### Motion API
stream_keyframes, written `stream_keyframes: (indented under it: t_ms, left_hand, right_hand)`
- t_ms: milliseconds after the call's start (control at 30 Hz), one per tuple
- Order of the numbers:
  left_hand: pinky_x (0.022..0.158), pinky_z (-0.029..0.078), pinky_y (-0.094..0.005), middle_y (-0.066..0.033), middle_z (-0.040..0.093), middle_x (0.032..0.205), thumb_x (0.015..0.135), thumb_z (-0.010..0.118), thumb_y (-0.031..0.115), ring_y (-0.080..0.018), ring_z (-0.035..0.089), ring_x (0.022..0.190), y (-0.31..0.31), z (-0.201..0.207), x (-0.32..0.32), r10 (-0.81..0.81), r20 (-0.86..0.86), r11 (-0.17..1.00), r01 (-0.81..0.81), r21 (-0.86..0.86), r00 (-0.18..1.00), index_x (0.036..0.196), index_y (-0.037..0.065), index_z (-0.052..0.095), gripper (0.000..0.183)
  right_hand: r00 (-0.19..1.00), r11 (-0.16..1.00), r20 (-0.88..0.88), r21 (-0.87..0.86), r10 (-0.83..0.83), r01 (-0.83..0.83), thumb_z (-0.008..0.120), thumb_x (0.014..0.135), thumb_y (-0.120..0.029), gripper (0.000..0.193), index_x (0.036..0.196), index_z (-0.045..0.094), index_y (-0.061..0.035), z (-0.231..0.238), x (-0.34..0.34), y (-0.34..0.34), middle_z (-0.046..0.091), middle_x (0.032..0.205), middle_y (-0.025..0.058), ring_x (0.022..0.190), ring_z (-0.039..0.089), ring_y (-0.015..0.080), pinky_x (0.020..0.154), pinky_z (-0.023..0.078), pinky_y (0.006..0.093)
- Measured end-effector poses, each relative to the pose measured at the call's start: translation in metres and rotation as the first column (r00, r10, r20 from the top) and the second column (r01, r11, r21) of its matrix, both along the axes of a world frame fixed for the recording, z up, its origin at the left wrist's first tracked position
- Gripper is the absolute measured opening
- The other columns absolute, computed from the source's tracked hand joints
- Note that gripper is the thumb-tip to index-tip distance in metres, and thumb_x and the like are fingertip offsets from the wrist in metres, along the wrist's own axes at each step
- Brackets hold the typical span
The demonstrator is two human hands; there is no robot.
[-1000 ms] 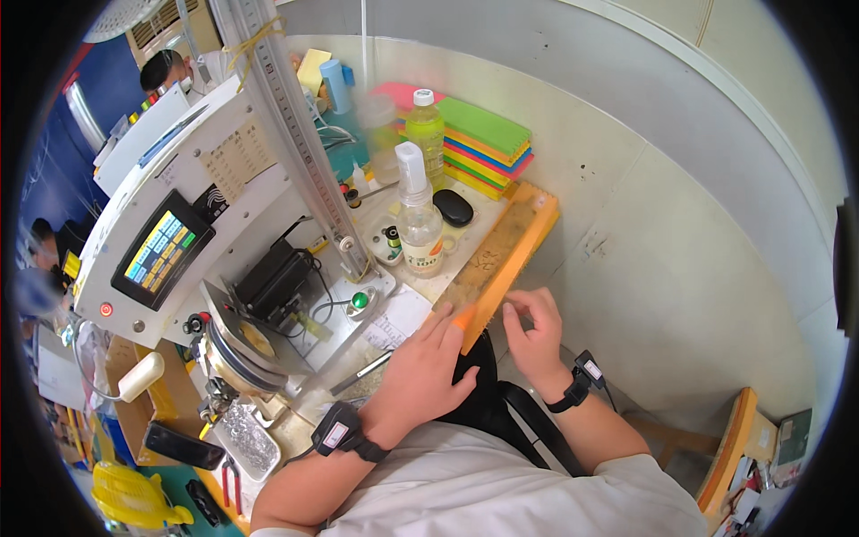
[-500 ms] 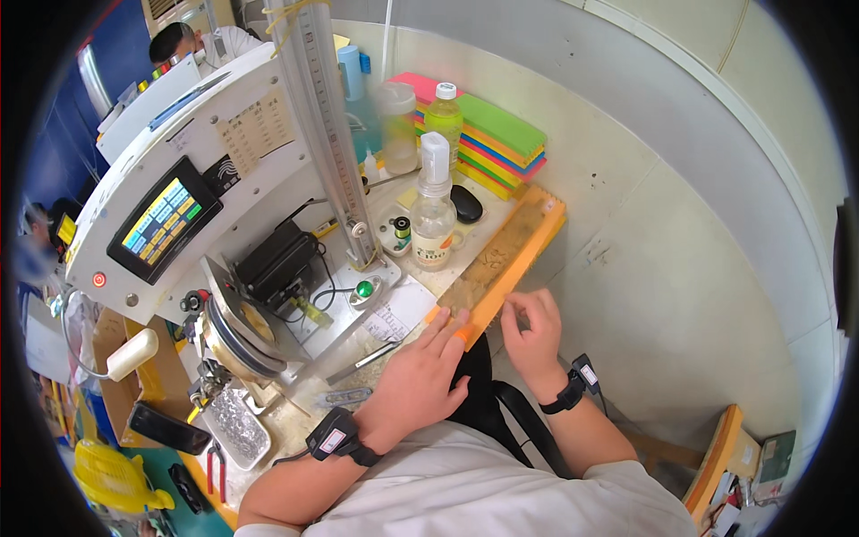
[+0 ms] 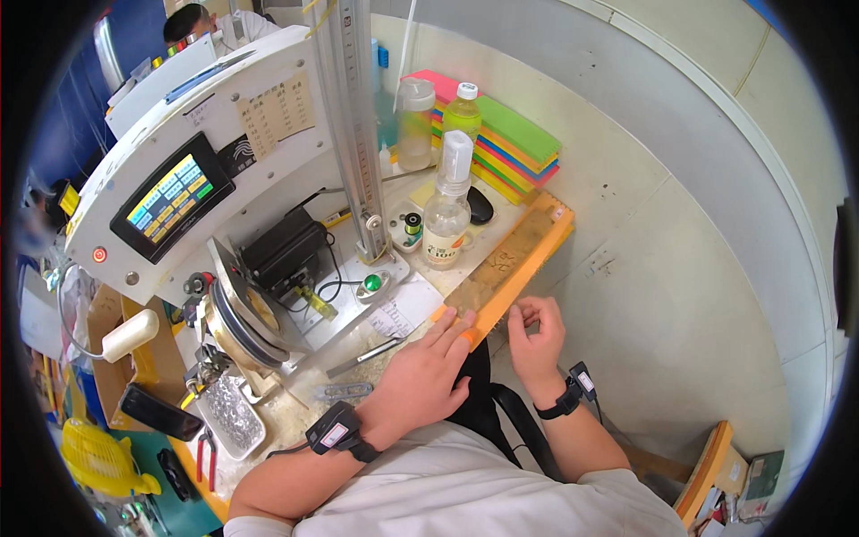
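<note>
My left hand (image 3: 428, 371) lies with its fingers stretched out over the near end of a long orange-edged tray (image 3: 526, 273). Dark brown residue and some fine dark strands show on the tray's surface. One fingertip of that hand wears an orange cover (image 3: 470, 337). Just right of the tray's near end, my right hand (image 3: 539, 347) is held up with its fingers curled and thumb close to the index finger. Anything between them is too small to make out. A clear pump bottle (image 3: 445, 228) stands on the table left of the tray.
At left stands a machine with a touchscreen (image 3: 173, 208), a round wheel (image 3: 246, 322) and a vertical metal column (image 3: 356, 134). Coloured foam sheets (image 3: 514, 134) are stacked behind. Tweezers (image 3: 365, 356), a metal tray (image 3: 234, 421) and red-handled pliers (image 3: 206, 461) lie nearer. A person (image 3: 210, 27) sits beyond.
The whole view has shifted slightly, so the tray and bottles appear farther right. My right hand's fingers are curled a little more. My left hand stays on the tray's end.
</note>
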State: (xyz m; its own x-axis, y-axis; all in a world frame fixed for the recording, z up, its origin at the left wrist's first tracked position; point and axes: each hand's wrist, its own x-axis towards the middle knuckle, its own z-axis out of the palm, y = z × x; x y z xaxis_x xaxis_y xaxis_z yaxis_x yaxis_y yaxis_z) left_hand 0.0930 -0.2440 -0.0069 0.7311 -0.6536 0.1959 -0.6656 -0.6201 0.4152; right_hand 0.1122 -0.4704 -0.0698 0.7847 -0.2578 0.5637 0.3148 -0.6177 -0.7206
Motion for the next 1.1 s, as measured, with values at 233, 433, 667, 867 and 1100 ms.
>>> stream_keyframes:
  t_ms: [233, 433, 667, 867, 1100]
  left_hand:
    - [0.106, 0.056, -0.0431, -0.0212, 0.047, 0.164, 0.09, 0.074, 0.025, -0.039, 0.045, 0.153, 0.001, -0.001, 0.0, -0.001, 0.016, 1.0, 0.001, -0.008, 1.0, 0.13, -0.005, 0.056, 0.053]
    - [0.103, 0.058, -0.043, -0.0206, 0.046, 0.164, 0.089, 0.074, 0.024, -0.0386, 0.045, 0.153, -0.001, 0.0, 0.003, 0.001, 0.016, 1.0, -0.001, -0.012, 1.0, 0.13, -0.004, 0.056, 0.053]
    - [0.102, 0.059, -0.0434, -0.021, 0.042, 0.167, 0.088, 0.075, 0.024, -0.0393, 0.042, 0.154, 0.004, -0.003, 0.0, -0.003, 0.024, 0.999, 0.005, -0.052, 1.0, 0.123, -0.005, 0.056, 0.049]
    - [0.102, 0.058, -0.045, -0.0294, 0.034, 0.169, 0.089, 0.076, 0.024, -0.0445, 0.041, 0.154, 0.017, 0.004, -0.022, -0.003, 0.035, 0.989, 0.008, -0.147, 0.999, 0.111, -0.007, 0.054, 0.044]
    - [0.093, 0.062, -0.0453, -0.0246, 0.041, 0.166, 0.09, 0.074, 0.019, -0.0462, 0.041, 0.153, 0.066, 0.02, -0.063, -0.025, 0.02, 0.973, 0.029, -0.228, 0.999, 0.106, -0.004, 0.056, 0.033]
  right_hand:
    - [0.997, 0.999, -0.068, -0.003, -0.045, 0.045, 0.072, 0.094, 0.0, 0.007, 0.098, 0.068, -0.0019, -0.004, 0.0, -0.001, 0.058, 0.082, 0.0075, 0.069, 0.058, 0.0168, 0.065, 0.048, 0.0302]
    - [0.996, 0.997, -0.057, -0.052, -0.061, 0.058, 0.068, 0.098, 0.0, 0.002, 0.098, 0.066, -0.0022, -0.001, 0.006, 0.0, 0.056, 0.085, 0.0069, 0.07, 0.056, 0.0165, 0.065, 0.047, 0.0297]
    - [0.98, 0.992, 0.191, 0.099, 0.063, -0.083, 0.059, 0.102, -0.001, 0.003, 0.105, 0.06, -0.0017, 0.055, 0.007, 0.02, 0.058, 0.098, 0.0083, 0.095, 0.057, 0.0184, 0.087, 0.046, 0.0319]
    - [0.683, 0.398, 0.475, 0.569, 0.554, -0.719, 0.05, 0.109, -0.007, 0.006, 0.112, 0.055, -0.0054, 0.16, 0.023, 0.057, 0.051, 0.085, 0.0032, 0.076, 0.046, 0.0135, 0.072, 0.042, 0.0312]
    - [0.727, 0.317, 0.422, 0.699, 0.541, -0.641, 0.057, 0.111, -0.017, 0.009, 0.115, 0.059, -0.0086, 0.258, 0.085, 0.09, 0.031, 0.072, -0.0077, 0.057, 0.026, 0.0036, 0.051, 0.019, 0.0241]
